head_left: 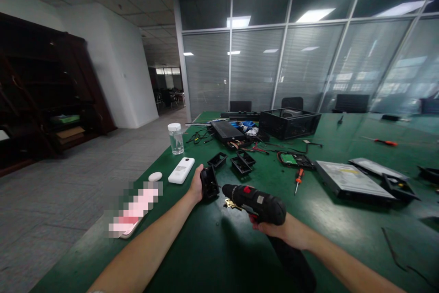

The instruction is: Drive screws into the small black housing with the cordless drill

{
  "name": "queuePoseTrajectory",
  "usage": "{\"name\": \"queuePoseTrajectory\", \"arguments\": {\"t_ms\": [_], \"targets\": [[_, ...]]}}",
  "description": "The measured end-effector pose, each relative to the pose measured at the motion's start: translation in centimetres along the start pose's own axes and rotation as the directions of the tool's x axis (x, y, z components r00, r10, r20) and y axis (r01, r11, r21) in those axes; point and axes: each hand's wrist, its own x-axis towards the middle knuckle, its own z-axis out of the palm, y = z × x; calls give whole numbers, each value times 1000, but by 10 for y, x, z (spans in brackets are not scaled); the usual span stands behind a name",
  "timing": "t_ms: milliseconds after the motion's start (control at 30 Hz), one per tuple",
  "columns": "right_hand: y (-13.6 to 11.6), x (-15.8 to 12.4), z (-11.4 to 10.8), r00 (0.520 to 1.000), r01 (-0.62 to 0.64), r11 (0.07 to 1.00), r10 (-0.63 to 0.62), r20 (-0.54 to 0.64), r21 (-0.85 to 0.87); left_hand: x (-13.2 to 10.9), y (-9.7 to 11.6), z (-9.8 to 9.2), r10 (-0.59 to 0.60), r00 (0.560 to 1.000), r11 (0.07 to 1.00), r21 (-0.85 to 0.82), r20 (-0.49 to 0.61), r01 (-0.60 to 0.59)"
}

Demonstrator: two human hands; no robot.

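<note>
My left hand [196, 186] is closed on a black plastic frame [209, 182], which stands tilted up above the green table. In my right hand [274, 229] is a black cordless drill [255, 201] with red details, its fingers wrapped round the grip. The drill's nose points left at the frame, with a small gap between them; a thin bit is hard to make out. Beneath the drill lie small brass-coloured metal pieces [230, 203]. More black plastic frames [242, 163] lie just beyond, one of them [217, 160] nearer my left hand.
An orange screwdriver [299, 178] and a silver disc drive [353, 181] lie to the right. A black computer case [290, 123] and cables stand at the back. To the left are a water bottle [176, 140], a white power bank [181, 170] and a blurred-out phone [135, 213].
</note>
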Motion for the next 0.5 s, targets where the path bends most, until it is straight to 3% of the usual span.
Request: {"name": "queuePoseTrajectory", "arguments": {"t_ms": [500], "targets": [[11, 9, -7, 997, 57, 998, -58, 45, 16, 0, -1, -1, 40, 999, 999, -27, 18, -39]]}}
